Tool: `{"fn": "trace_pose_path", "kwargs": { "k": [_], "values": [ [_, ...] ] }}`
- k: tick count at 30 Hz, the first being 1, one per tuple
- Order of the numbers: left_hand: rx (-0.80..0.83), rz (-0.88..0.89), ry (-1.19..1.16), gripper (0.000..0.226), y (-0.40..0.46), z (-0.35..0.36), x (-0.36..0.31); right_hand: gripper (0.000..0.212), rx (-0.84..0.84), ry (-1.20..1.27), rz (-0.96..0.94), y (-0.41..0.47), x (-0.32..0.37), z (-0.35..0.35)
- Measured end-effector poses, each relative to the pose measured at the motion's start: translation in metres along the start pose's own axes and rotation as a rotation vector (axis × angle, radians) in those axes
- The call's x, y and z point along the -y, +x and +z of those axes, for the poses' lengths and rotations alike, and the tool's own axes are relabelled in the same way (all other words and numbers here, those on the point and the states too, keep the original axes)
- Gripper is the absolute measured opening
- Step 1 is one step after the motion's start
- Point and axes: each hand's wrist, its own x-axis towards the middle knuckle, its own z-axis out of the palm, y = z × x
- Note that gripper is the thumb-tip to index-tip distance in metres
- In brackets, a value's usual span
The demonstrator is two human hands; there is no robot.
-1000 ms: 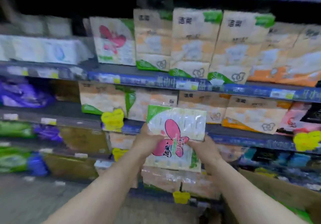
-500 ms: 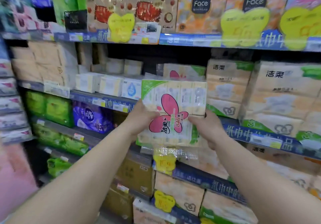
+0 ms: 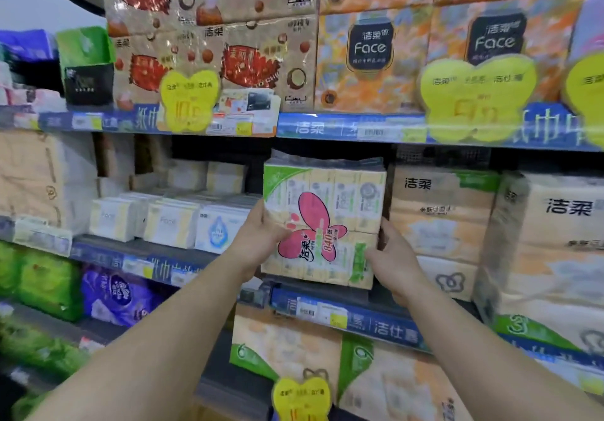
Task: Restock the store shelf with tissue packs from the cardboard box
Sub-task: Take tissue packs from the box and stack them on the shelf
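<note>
A tissue pack with a pink butterfly and green corner stands upright at the front of the middle shelf, in a gap left of beige packs. My left hand grips its left edge. On the lower right edge, my right hand holds it. Whether its bottom rests on the shelf I cannot tell. The cardboard box is out of view.
Beige tissue packs stand right of the gap, small white packs to its left. The upper shelf edge with yellow price tags hangs just above. Green and purple packs fill lower left shelves.
Both hands have raised the pack from waist height up and forward into the middle shelf gap. My view has tilted upward with it.
</note>
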Motion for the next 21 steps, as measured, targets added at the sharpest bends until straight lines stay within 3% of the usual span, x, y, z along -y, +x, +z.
{"fn": "trace_pose_path", "kwargs": {
  "k": [3, 8, 13, 17, 19, 21],
  "values": [
    [0.013, -0.028, 0.012, 0.050, 0.014, 0.001, 0.021, 0.059, -0.010, -0.044, 0.040, 0.004, -0.016, 0.009],
    [0.015, -0.004, -0.012, 0.060, 0.035, -0.005, 0.047, 0.074, -0.067, -0.094, 0.084, 0.008, -0.025, 0.018],
    [0.121, -0.054, 0.024, 0.075, 0.054, -0.024, 0.063, 0.071, -0.188, -0.064, 0.168, 0.012, -0.028, 0.030],
    [0.111, 0.035, 0.020, 0.043, 0.064, -0.026, 0.052, 0.068, -0.244, 0.044, 0.208, 0.014, -0.023, 0.049],
    [0.072, 0.123, -0.013, 0.038, 0.082, -0.036, 0.032, 0.058, -0.160, 0.133, 0.270, 0.015, -0.019, 0.059],
    [0.048, 0.215, 0.098, 0.036, 0.103, -0.048, 0.007, 0.045, -0.074, 0.107, 0.320, 0.014, -0.013, 0.063]
  ]
}}
